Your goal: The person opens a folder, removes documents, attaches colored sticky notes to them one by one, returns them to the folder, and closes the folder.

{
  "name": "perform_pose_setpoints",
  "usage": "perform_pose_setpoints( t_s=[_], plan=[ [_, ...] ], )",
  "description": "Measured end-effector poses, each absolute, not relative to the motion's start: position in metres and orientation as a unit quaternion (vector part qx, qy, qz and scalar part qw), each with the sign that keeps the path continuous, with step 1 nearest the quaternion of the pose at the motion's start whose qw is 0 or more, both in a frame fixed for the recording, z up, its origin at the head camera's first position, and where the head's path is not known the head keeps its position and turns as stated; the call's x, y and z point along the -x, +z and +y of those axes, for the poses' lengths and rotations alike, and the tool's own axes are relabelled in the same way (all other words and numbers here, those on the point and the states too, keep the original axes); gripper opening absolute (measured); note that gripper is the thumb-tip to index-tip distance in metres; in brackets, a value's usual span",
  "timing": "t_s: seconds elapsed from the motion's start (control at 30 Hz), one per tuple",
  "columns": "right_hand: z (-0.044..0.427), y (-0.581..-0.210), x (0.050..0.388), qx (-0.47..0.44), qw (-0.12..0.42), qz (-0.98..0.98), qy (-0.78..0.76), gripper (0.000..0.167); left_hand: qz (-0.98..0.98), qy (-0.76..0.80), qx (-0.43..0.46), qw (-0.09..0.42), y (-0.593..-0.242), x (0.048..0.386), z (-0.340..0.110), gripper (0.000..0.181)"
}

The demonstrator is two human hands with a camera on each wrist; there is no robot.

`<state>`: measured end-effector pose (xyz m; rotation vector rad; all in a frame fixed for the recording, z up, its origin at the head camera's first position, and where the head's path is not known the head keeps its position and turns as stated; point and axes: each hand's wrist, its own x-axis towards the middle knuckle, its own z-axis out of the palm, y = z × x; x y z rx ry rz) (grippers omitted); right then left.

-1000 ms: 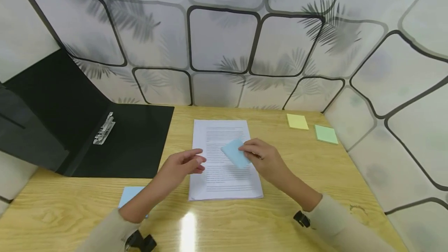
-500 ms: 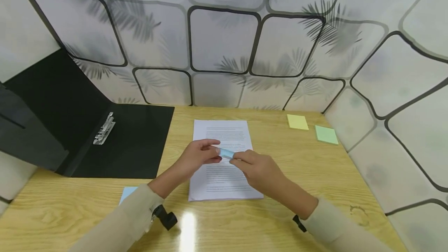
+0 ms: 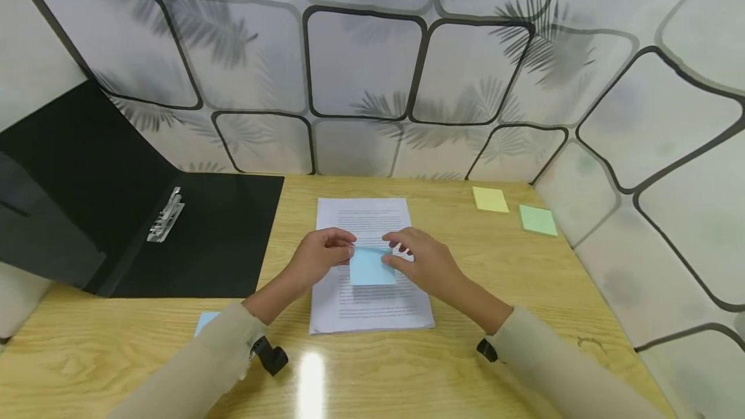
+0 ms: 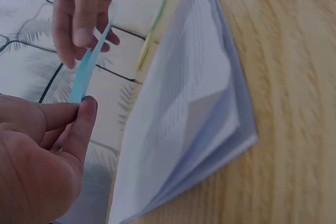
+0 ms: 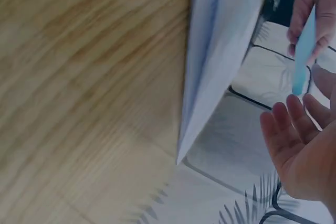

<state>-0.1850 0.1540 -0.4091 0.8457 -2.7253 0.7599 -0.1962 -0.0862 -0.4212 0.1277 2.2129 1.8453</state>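
Observation:
A light blue sticky note (image 3: 370,270) is held up above a stack of printed paper (image 3: 372,309). My left hand (image 3: 314,258) pinches the note's left edge between thumb and fingers; the left wrist view shows this grip on the note (image 4: 84,80) from the side. At the note's right side is my right hand (image 3: 427,264), its thumb at the edge and its fingers spread and relaxed. In the right wrist view the right hand's fingers (image 5: 299,135) do not close on the note (image 5: 304,51). The note looks slightly bent or folded near its top.
A black binder (image 3: 227,231) with a metal clip (image 3: 167,215) lies open at left. Yellow (image 3: 491,200) and green (image 3: 538,220) sticky pads are at the back right of the wooden table (image 3: 483,367). A blue pad (image 3: 205,322) is partly hidden by the left sleeve.
My left hand moved right and took the note's left edge. The note, earlier in the right hand, was tilted edge-on and now faces me. The right hand's fingers loosened.

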Motion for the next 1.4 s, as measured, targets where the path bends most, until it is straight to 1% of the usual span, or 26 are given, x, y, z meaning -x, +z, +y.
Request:
perform_pose_setpoints(
  t_s=[0.07, 0.13, 0.2, 0.37, 0.63, 0.97, 1.17, 1.27, 1.4],
  plan=[
    [0.148, -0.412, 0.190, -0.259, 0.044, -0.932, 0.251, 0.023, 0.769, 0.625, -0.041, 0.124, -0.424, 0.195, -0.090, 0.025],
    [0.142, -0.416, 0.194, -0.246, 0.017, -0.936, 0.251, 0.015, 0.775, 0.619, -0.038, 0.123, -0.427, 0.194, -0.094, 0.024],
    [0.137, -0.419, 0.197, -0.240, 0.008, -0.936, 0.256, 0.010, 0.777, 0.616, -0.035, 0.126, -0.430, 0.193, -0.098, 0.023],
    [0.126, -0.427, 0.202, -0.251, 0.003, -0.938, 0.238, 0.010, 0.793, 0.593, -0.031, 0.139, -0.433, 0.191, -0.109, 0.017],
    [0.112, -0.434, 0.207, -0.274, -0.058, -0.930, 0.236, 0.010, 0.854, 0.500, -0.038, 0.134, -0.435, 0.187, -0.121, 0.010],
    [0.104, -0.442, 0.210, -0.266, -0.080, -0.924, 0.263, 0.008, 0.873, 0.465, -0.069, 0.129, -0.445, 0.188, -0.125, 0.004],
    [0.101, -0.443, 0.210, -0.260, -0.078, -0.935, 0.227, 0.008, 0.881, 0.448, -0.086, 0.123, -0.446, 0.187, -0.123, 0.004],
    [0.099, -0.444, 0.211, -0.252, -0.084, -0.942, 0.205, 0.010, 0.884, 0.442, -0.080, 0.128, -0.446, 0.189, -0.122, 0.006],
    [0.092, -0.446, 0.213, -0.248, -0.098, -0.946, 0.185, 0.019, 0.892, 0.425, -0.072, 0.135, -0.445, 0.193, -0.121, 0.007]
  ],
)
